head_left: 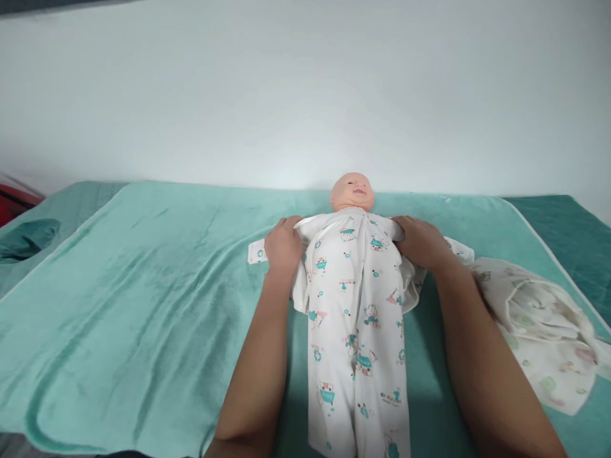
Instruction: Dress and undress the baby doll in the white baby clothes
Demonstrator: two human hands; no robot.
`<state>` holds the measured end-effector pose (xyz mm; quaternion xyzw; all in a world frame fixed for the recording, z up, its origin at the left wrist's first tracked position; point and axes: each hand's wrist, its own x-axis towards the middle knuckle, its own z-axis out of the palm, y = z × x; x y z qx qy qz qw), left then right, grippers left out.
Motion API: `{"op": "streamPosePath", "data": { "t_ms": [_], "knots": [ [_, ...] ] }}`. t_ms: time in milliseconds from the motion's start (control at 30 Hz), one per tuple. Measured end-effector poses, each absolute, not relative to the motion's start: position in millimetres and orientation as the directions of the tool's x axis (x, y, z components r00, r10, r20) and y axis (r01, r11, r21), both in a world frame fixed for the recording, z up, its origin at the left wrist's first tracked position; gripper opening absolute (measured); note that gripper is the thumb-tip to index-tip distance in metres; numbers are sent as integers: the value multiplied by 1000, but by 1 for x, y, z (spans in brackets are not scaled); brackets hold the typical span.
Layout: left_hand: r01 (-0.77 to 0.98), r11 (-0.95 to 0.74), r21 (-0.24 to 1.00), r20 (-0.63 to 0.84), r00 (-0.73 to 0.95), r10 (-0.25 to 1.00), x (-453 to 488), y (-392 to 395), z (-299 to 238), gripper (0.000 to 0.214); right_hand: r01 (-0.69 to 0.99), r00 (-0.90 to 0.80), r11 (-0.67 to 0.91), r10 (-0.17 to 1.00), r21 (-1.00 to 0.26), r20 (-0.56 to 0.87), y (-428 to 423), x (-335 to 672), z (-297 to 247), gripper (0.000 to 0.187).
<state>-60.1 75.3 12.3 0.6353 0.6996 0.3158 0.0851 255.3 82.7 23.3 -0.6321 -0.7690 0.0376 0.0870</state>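
A baby doll lies on its back on a teal towel, head toward the wall. It wears a white printed sleepsuit. My left hand grips the doll's shoulder and sleeve on the left side, fingers curled over the cloth. My right hand closes on the other shoulder in the same way. Both forearms run along either side of the doll's body.
A crumpled white printed cloth lies on the towel at the right. A darker quilted teal cover shows beyond the towel's right edge. A red object sits at the far left. A plain white wall stands behind.
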Motion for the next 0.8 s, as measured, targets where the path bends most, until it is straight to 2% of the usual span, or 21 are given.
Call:
{"op": "streamPosePath", "data": {
  "t_ms": [67,133,233,300,367,467,600,700,800],
  "knots": [
    [825,-92,557,313,-107,944,-57,74,16,52,969,-189,201,978,-145,92,82,254,22,46],
    [761,-257,596,398,-2,917,-50,71,24,59,970,-194,206,976,-130,99,81,250,21,46],
    [560,-500,661,505,161,848,-35,63,38,64,970,-204,219,970,-110,135,79,245,19,47],
    [456,-560,692,502,254,827,-29,61,42,66,964,-228,247,958,-95,174,77,243,18,50],
    [441,-546,712,450,309,838,-27,62,41,69,956,-261,282,944,-84,201,76,241,18,50],
    [536,-488,689,364,327,872,-33,67,31,71,950,-280,302,938,-85,207,74,239,19,49],
    [759,-381,528,261,282,923,-43,70,21,70,955,-258,282,944,-96,205,72,236,20,49],
    [890,-252,380,203,186,961,-47,70,18,65,959,-241,264,950,-98,196,73,238,20,49],
    [932,-135,338,196,71,978,-51,70,18,56,954,-250,274,951,-118,184,77,244,21,50]
  ]
}}
